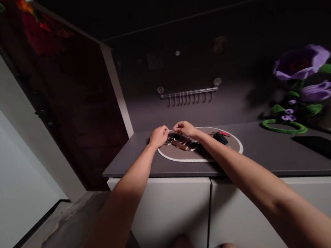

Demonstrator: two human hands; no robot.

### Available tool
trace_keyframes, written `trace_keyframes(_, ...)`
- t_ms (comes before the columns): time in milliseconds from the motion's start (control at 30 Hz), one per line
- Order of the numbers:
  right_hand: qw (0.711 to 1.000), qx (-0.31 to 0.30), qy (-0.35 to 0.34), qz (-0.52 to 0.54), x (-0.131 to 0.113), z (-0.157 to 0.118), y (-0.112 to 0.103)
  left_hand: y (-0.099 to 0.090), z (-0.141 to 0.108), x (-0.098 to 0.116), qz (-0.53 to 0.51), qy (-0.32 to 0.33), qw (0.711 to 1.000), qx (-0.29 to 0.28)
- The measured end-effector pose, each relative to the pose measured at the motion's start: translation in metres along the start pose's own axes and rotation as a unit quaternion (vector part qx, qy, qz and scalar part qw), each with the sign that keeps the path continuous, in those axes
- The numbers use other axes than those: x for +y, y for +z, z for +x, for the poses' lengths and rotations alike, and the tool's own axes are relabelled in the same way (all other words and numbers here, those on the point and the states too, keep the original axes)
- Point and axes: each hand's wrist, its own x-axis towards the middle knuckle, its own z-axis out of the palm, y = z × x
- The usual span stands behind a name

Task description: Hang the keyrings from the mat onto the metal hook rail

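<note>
Near the mat [172,153]'s far rim, our left hand [158,136] and right hand [186,129] have narrow fingers, hold unclear; small items [180,144] lie nearer us, then the tabletop [130,158]'s edge.

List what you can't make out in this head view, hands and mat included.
- Left hand: whether its fingertips pinch anything; too small, fingers cover the spot.
- Right hand: the same; its curled fingers hide the grip.
- Small items on the oval mat: details too small and dim; some lie behind the right forearm.
- Dark flat object: cut off by the right edge.
- Red blooms: blurred, cut by the top edge.
</note>
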Motion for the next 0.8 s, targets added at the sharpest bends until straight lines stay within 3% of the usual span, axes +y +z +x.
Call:
trace_keyframes(233,0.982,-0.051,-0.053,-0.176,0.01,0.002,0.001,-0.01,0.0,-0.012,0.014,0.054,0.994,-0.09)
trace_keyframes(433,0.968,-0.068,-0.045,-0.237,0.009,0.002,0.004,-0.018,-0.003,-0.013,-0.045,0.026,0.981,-0.187)
trace_keyframes(633,0.958,-0.069,-0.052,-0.274,0.009,0.002,0.008,-0.015,-0.004,-0.015,-0.068,0.027,0.974,-0.217)
trace_keyframes(800,0.967,-0.06,-0.058,-0.239,0.011,0.004,0.008,-0.01,-0.002,-0.017,-0.094,0.021,0.977,-0.19)
